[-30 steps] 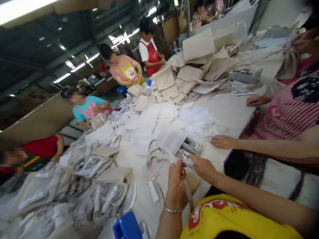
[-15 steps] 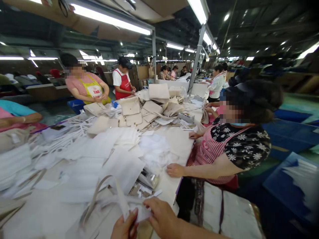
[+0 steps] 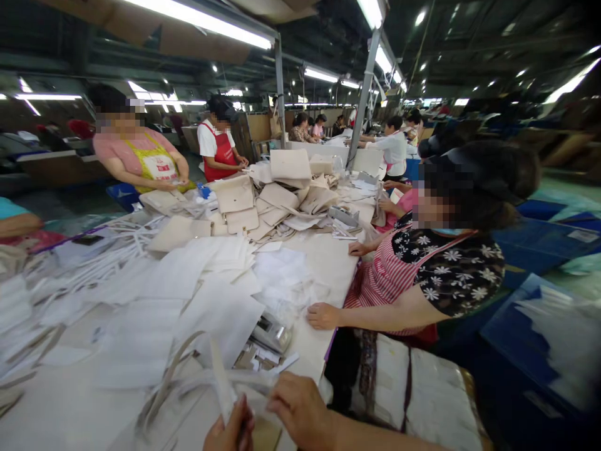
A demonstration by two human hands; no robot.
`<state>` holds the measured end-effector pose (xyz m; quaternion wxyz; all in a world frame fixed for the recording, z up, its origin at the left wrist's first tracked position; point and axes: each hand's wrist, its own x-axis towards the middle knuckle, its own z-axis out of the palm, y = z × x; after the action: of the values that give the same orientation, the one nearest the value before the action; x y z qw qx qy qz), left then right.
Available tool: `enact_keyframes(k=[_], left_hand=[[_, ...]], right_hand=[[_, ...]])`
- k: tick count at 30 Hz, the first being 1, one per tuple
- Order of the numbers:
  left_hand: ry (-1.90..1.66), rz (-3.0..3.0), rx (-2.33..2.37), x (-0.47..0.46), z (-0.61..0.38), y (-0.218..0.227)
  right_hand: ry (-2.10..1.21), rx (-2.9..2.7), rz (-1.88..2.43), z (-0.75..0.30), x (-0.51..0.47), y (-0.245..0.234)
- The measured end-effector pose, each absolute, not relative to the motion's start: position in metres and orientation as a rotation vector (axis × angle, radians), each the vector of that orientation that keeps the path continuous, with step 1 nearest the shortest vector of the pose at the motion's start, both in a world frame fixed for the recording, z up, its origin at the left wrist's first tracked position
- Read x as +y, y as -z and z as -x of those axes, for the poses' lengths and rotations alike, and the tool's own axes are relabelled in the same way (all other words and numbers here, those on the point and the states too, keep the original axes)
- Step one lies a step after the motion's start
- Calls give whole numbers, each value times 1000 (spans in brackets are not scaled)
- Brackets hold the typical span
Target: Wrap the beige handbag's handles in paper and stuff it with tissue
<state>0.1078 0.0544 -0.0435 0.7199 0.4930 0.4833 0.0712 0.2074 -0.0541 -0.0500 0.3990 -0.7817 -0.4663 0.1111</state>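
Note:
At the bottom edge, my left hand (image 3: 231, 427) is closed with the thumb on top, gripping a pale bag strap (image 3: 220, 377) that stands up from it. The strap loops back over the table to the left as a beige band (image 3: 169, 369). Just to the right is my right hand (image 3: 300, 408), its fingers bent and pinched together at the end of a thin, whitish wrapping strip (image 3: 257, 401). Part of that strip is blurred. A beige piece (image 3: 267, 436) lies below, between my hands.
A grey tape dispenser (image 3: 272, 333) stands ahead among small scraps. White sheets (image 3: 141, 338) cover the left of the table; beige bags (image 3: 235, 195) are heaped farther back. A co-worker in a striped apron (image 3: 382, 275) rests a hand on the right edge, near a wrapped bundle (image 3: 434, 391).
The view has shifted, so the scene sits slightly left and higher. My hands stay near each other; the gap between them has widened slightly.

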Motion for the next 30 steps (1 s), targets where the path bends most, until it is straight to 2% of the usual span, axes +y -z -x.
enact_keyframes(k=[4,7,15,22,30], left_hand=[[-279,-1044,976,52,-106,25],[-224,-1068,881,50,-104,24],[-324,-1101,948,36,-100,28],[-362,-1074,998,34,-103,40],[-379,-959,903,36,-97,40]], right_hand=[[-658,-878,1824,-209,-59,49],[-861,-755,1689,-211,-59,54],[-1041,-704,1578,-205,-61,59],[-1013,-717,1635,-202,-60,58],[-766,-985,1840,-202,-69,61]])
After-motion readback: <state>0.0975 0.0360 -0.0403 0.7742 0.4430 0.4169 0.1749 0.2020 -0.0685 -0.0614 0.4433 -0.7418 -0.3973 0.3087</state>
